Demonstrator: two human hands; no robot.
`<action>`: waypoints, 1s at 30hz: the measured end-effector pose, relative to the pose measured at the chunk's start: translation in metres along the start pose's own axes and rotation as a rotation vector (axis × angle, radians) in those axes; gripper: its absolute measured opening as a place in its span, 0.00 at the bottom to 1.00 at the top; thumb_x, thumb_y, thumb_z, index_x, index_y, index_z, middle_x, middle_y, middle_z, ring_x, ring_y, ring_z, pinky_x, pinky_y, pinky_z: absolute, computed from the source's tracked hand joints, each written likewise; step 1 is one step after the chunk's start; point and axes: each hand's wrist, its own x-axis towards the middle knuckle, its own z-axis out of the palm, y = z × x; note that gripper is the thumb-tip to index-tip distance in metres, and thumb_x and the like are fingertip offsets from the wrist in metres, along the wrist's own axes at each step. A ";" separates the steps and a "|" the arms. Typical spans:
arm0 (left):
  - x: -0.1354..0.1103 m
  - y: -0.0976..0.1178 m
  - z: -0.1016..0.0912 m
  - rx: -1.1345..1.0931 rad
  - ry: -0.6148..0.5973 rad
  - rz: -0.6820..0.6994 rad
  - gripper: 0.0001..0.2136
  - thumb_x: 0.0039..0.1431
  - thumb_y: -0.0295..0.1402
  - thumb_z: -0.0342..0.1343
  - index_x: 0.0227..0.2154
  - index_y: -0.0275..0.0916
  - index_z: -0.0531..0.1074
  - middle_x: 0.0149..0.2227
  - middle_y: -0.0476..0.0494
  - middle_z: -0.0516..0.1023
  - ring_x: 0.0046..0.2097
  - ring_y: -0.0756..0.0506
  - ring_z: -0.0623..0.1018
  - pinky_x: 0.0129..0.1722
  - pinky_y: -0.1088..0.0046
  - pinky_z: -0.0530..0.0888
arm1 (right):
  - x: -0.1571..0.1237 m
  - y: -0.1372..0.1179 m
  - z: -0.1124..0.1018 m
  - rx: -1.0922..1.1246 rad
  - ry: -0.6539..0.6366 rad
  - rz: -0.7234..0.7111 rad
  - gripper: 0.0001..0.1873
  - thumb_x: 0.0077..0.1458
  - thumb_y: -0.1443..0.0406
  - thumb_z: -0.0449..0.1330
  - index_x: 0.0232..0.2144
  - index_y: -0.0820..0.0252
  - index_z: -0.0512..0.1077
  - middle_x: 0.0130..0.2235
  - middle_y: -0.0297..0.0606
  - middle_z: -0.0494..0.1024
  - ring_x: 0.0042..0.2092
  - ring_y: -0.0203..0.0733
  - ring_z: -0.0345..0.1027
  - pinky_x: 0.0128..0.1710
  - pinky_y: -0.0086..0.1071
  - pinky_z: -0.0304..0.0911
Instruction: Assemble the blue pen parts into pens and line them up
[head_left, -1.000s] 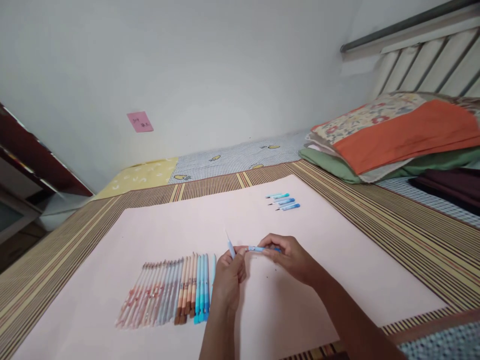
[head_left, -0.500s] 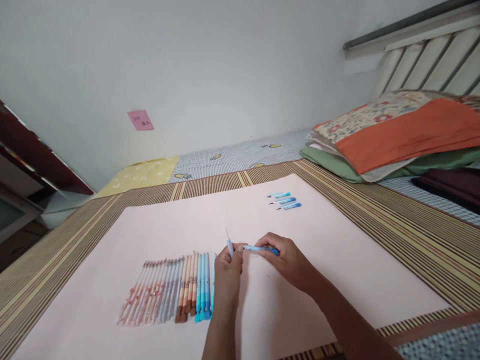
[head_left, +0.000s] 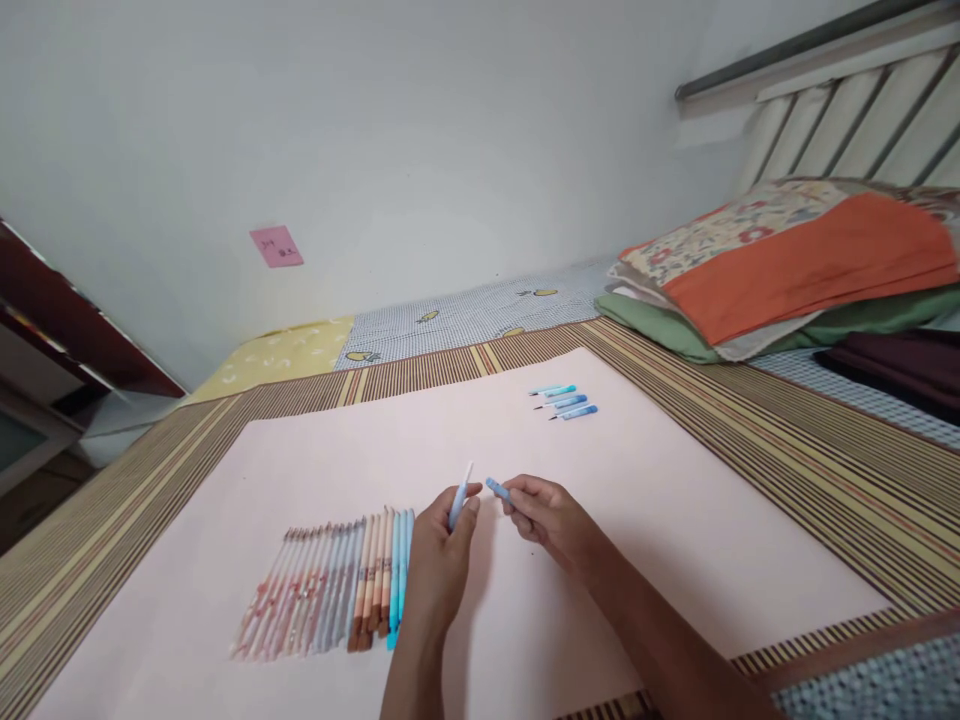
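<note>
My left hand (head_left: 441, 540) is closed around a light blue pen piece (head_left: 457, 506) with a thin white refill or tip pointing up out of it. To its right, my right hand (head_left: 549, 512) pinches a blue pen barrel (head_left: 497, 489), whose near end is hidden in the fingers. A small gap separates the two pieces. Left of my left hand lies a row of pens, running from clear pinkish pens (head_left: 289, 590) through brown-and-peach pens (head_left: 372, 580) to light blue pens (head_left: 399, 560). My left forearm partly covers the blue ones.
Dark-tipped blue pen pieces (head_left: 574, 411) lie at the back right of the pale pink sheet (head_left: 360, 450). Beneath it is a striped mat (head_left: 675, 420). Folded orange and floral cloths (head_left: 810, 270) are piled at the right, beside a radiator (head_left: 847, 120). A pink note (head_left: 276, 247) sticks to the wall.
The blue barrel in my right hand has drawn apart from my left fingers and tilted. My left hand has turned, swinging its pen piece to lean right, and moved slightly left.
</note>
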 end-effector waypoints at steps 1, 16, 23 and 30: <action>-0.001 0.002 -0.003 0.039 -0.014 0.012 0.21 0.62 0.48 0.53 0.47 0.36 0.76 0.26 0.51 0.67 0.30 0.46 0.66 0.32 0.71 0.62 | 0.000 0.000 0.001 0.068 -0.007 0.003 0.15 0.54 0.54 0.67 0.30 0.60 0.75 0.29 0.31 0.69 0.22 0.27 0.49 0.23 0.29 0.40; -0.003 0.002 -0.007 0.083 -0.157 0.025 0.16 0.67 0.48 0.45 0.34 0.41 0.68 0.25 0.54 0.54 0.29 0.48 0.57 0.29 0.73 0.55 | 0.003 -0.022 -0.007 0.557 0.231 -0.070 0.13 0.41 0.65 0.76 0.29 0.62 0.79 0.30 0.34 0.75 0.28 0.29 0.60 0.25 0.23 0.57; -0.004 0.003 -0.005 0.114 -0.178 0.030 0.17 0.66 0.48 0.48 0.35 0.40 0.72 0.24 0.54 0.56 0.28 0.49 0.57 0.28 0.73 0.53 | 0.002 -0.023 -0.012 0.427 0.248 -0.076 0.14 0.41 0.61 0.77 0.29 0.59 0.79 0.35 0.39 0.81 0.35 0.37 0.70 0.37 0.32 0.65; -0.005 0.003 -0.003 0.097 -0.130 0.035 0.18 0.64 0.48 0.52 0.39 0.39 0.77 0.23 0.54 0.58 0.27 0.50 0.57 0.27 0.73 0.53 | 0.001 -0.023 -0.005 0.215 0.207 -0.170 0.14 0.44 0.58 0.75 0.31 0.60 0.80 0.34 0.39 0.81 0.34 0.38 0.68 0.36 0.32 0.62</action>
